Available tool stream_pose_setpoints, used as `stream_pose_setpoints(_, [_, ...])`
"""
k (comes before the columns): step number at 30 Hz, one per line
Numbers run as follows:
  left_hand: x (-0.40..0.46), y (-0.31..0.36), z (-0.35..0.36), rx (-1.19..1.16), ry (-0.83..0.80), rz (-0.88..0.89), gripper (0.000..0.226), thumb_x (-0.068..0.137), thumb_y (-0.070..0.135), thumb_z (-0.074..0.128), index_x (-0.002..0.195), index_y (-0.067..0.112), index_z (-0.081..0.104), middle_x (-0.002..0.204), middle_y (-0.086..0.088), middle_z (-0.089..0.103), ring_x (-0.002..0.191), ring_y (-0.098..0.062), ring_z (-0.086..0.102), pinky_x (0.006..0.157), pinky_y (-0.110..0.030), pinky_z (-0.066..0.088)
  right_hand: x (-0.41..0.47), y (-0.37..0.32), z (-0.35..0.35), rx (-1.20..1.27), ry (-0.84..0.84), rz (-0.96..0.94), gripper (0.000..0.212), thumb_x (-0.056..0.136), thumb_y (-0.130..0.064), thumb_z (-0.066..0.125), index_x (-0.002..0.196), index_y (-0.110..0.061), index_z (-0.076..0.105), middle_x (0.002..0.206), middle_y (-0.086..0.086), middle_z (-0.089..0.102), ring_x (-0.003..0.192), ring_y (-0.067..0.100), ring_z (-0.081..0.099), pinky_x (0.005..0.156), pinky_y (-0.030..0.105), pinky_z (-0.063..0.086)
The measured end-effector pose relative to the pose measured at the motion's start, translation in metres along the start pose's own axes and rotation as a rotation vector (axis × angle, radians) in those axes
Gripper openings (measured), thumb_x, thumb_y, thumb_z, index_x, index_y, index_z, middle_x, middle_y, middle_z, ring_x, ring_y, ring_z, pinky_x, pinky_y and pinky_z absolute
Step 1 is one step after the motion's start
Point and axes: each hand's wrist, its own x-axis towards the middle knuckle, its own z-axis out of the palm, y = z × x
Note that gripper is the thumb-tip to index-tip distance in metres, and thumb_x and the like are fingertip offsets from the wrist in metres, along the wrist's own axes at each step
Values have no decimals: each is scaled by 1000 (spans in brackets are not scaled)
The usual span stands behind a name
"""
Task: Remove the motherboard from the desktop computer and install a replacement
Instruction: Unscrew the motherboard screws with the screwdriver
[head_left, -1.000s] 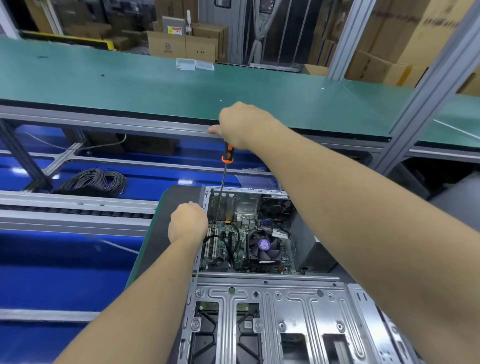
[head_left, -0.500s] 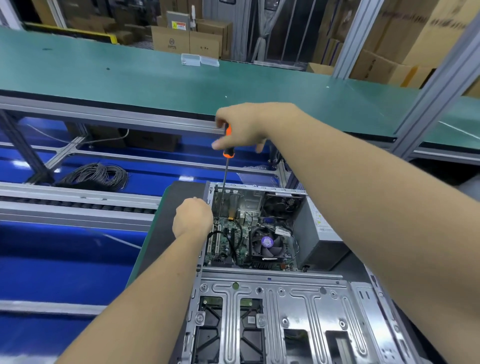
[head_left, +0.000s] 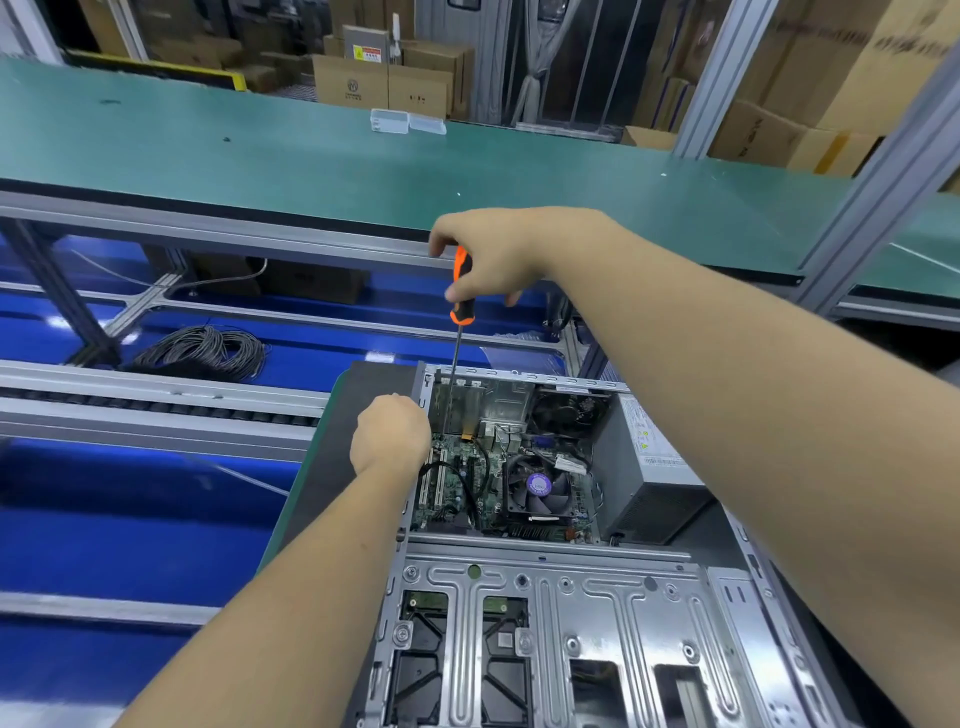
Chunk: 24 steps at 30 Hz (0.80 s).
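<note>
Open grey steel desktop case (head_left: 545, 597) lies flat on table, green motherboard (head_left: 467, 478) still inside. Left hand (head_left: 389, 434) braces case's left wall, grip unclear. Right hand (head_left: 498, 260) wraps orange-black screwdriver (head_left: 460, 296), shaft vertical, prob. for far-left screw.

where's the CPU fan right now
In the head view the CPU fan sits inside the open computer case, right of centre on the motherboard, just left of the grey power supply.
</note>
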Motion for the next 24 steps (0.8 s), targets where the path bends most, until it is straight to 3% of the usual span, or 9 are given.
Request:
stream_pose_setpoints(3, [1,0,-1,77,-16,30,39,104,5,25,127,-6,55,124,-26,61,112,-42,60,73,-36,38,3,2,0,-203,104,85,45,102,-48,44,86,-7,54,80,7,56,63,26,58,55,33,43])
stream_pose_setpoints(6, [1,1,-1,103,-10,35,40,105,7,25,129,-4,55,125,-23,61,112,-40,60,74,-35,37,1,3,-1,-82,42,-27,20,99,-28,57,111,-13,58,101,6,59,81,27,59,69,35,49])
stream_pose_setpoints(7, [1,0,-1,101,-7,31,41,105,8,24,129,-4,55,125,-22,62,112,-40,60,75,-35,38,-2,2,-3,-27,-6,-38,26,97,-27,59,119,-16,54,106,4,57,79,26,61,68,36,52])
stream_pose_setpoints(11, [0,1,-1,67,3,20,42,106,11,24,127,-2,58,122,-21,64,109,-39,61,75,-35,39,-1,1,-1,-205,75,79,46,101,-50,47,93,-6,56,84,7,58,59,20,54,50,30,41])
stream_pose_setpoints(15, [1,1,-1,-7,8,-18,43,107,17,25,123,-3,60,120,-22,65,108,-40,62,77,-36,41,-2,1,-1,-5,17,-45,30,98,-33,60,120,-15,54,106,6,58,73,23,62,62,32,51])
stream_pose_setpoints(16, [1,1,0,-25,10,-27,43,107,18,26,122,-3,61,119,-23,65,107,-40,62,78,-37,42,-4,1,-2,-12,-3,-18,33,97,-39,59,119,-15,52,102,5,56,68,21,61,59,32,51])
stream_pose_setpoints(19, [0,1,0,-63,22,-55,45,108,21,26,120,-4,61,117,-23,66,106,-40,62,79,-38,43,-2,0,-1,-246,71,99,48,103,-50,42,84,-7,53,75,7,55,62,25,53,52,32,38])
stream_pose_setpoints(22, [1,1,0,-79,20,-67,44,108,21,27,120,-3,61,118,-23,65,107,-40,62,81,-38,43,1,2,-3,-118,38,1,21,99,-31,55,105,-11,59,102,9,63,93,32,62,76,40,53])
stream_pose_setpoints(24, [1,1,-1,-82,14,-76,45,108,22,26,121,-3,61,118,-23,65,106,-40,62,80,-38,43,-3,0,-6,-45,-14,-18,23,93,-21,61,115,-18,54,112,6,60,94,32,65,81,44,56])
